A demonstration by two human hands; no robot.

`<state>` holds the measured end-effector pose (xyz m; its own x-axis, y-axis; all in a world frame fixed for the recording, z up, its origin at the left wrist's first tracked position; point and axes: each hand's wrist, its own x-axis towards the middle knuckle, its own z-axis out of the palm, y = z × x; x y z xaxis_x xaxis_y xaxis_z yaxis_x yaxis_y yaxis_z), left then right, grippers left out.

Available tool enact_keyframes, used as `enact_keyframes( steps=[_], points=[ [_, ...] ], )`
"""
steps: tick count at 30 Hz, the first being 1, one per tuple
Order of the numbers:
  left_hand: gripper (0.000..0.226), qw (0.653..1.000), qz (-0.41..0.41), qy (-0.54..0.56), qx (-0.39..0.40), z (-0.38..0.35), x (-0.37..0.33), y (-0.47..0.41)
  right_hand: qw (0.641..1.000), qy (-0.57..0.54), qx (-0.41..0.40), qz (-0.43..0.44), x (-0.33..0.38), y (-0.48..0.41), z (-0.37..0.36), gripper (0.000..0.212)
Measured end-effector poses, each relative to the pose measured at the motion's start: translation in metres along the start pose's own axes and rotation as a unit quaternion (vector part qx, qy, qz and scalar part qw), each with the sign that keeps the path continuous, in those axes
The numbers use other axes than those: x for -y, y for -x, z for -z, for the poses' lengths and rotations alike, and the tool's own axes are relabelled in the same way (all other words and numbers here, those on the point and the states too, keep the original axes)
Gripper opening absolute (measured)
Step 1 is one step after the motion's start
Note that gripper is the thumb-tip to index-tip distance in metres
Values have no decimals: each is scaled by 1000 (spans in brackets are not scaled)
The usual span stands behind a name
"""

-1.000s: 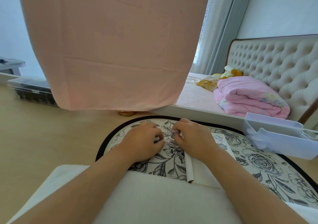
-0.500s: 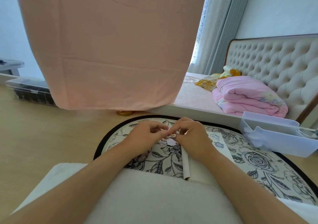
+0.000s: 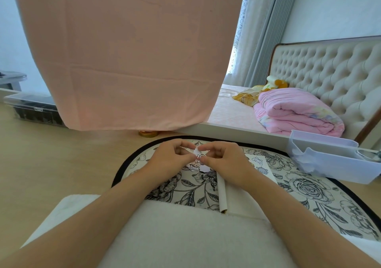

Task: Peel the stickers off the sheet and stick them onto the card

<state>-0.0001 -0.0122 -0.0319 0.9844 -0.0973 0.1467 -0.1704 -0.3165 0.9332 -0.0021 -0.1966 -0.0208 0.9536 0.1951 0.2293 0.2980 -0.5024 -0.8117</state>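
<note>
My left hand [image 3: 171, 158] and my right hand [image 3: 224, 162] meet fingertip to fingertip just above the floral mat [image 3: 309, 187]. Between them they pinch a small sticker piece [image 3: 196, 158] printed with cartoon figures; its lower part hangs down between the hands. A white sheet [image 3: 258, 164] with small blue cartoon stickers lies on the mat, mostly hidden under my right hand and wrist. Its left edge [image 3: 222, 195] is curled up into a roll. I cannot tell whether this white sheet is the sticker sheet or the card.
A pale blue plastic tray [image 3: 329, 162] sits at the mat's right edge. A pink cloth [image 3: 127, 57] hangs in front. Behind it are a clear storage box [image 3: 33, 109] on the left and a bed with a folded pink quilt [image 3: 292, 113] on the right. A white cushion [image 3: 185, 232] lies near me.
Both hands rose slightly off the mat and their fingertips drew together. The small sticker piece, earlier down against the mat, now hangs between them.
</note>
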Motion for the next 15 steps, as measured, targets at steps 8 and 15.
enact_keyframes(
  steps=[8, 15],
  points=[
    [16, 982, -55, -183, 1, 0, 10, -4, 998, -21, -30, -48, 0, -2, 2, 6],
    [21, 945, -134, -296, 31, -7, 6, 1, 996, -51, -37, -70, 7, 1, 10, 17]
  ],
)
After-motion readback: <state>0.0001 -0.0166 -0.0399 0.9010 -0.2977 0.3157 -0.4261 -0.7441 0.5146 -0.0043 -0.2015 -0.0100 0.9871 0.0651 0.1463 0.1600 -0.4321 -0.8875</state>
